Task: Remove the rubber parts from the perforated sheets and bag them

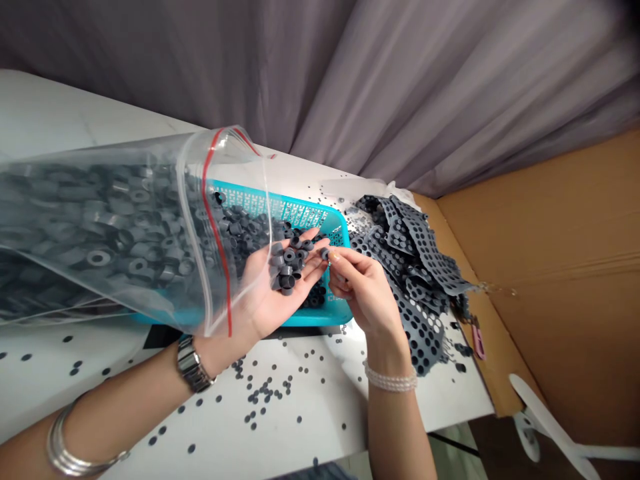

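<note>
My left hand (273, 293) is palm up over a turquoise basket (334, 223), cupping a small pile of grey rubber rings (287, 260). Its fingers are spread and slightly curled. My right hand (357, 283) is beside it, fingertips pinched on a single grey ring (325, 253) at the tips of the left fingers. A clear zip bag with a red seal line (100, 227), full of grey rings, lies across the left side and covers much of the basket.
A heap of grey perforated rubber sheets (420, 280) lies right of the basket. Small dark rubber discs (265, 393) are scattered over the white table (310, 413). A cardboard box wall (550, 287) stands at right, a grey curtain behind.
</note>
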A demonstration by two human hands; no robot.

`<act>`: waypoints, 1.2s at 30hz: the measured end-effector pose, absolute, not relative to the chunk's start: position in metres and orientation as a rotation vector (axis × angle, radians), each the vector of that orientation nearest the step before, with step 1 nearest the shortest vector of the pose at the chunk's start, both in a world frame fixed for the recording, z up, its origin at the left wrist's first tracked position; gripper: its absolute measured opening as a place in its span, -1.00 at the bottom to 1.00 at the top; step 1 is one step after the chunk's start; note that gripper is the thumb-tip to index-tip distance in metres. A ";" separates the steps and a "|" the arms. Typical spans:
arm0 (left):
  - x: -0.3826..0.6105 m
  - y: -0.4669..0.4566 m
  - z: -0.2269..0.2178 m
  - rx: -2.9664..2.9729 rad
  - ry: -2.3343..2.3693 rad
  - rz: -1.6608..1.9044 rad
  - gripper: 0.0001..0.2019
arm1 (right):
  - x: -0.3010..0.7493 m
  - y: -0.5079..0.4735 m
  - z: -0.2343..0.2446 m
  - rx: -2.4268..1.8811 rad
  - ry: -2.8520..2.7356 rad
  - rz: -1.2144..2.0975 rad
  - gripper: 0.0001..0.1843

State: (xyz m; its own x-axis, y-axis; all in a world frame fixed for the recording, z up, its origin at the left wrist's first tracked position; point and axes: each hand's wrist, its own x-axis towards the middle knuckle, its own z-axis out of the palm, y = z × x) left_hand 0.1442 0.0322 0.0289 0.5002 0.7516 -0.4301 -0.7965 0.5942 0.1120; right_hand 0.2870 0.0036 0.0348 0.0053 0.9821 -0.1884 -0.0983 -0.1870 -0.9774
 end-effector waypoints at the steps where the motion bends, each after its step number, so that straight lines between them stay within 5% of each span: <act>1: 0.144 0.032 0.029 -0.107 0.464 0.935 -0.53 | 0.288 0.004 0.036 -1.224 -0.958 1.443 -0.82; 16: 0.142 0.031 0.028 -0.092 0.421 0.934 -0.51 | 0.296 0.010 0.039 -0.860 -0.463 1.821 -0.81; 21: 0.143 0.029 0.029 -0.094 0.415 0.934 -0.51 | 0.290 0.009 0.036 -1.007 -0.662 1.546 -0.67; 25: 0.144 0.030 0.027 -0.103 0.392 0.908 -0.53 | 0.281 0.006 0.031 -1.141 -0.857 1.272 -0.86; 36: 0.146 0.031 0.025 -0.112 0.431 0.902 -0.60 | 0.270 0.003 0.027 -1.547 -1.241 0.802 -0.73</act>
State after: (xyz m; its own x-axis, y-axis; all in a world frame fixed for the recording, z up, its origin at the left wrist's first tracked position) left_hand 0.1460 0.0315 0.0254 0.5412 0.7353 -0.4080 -0.7795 0.6206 0.0845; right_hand 0.2702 0.0027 0.0272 0.2665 0.9611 0.0723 0.3292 -0.0203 -0.9441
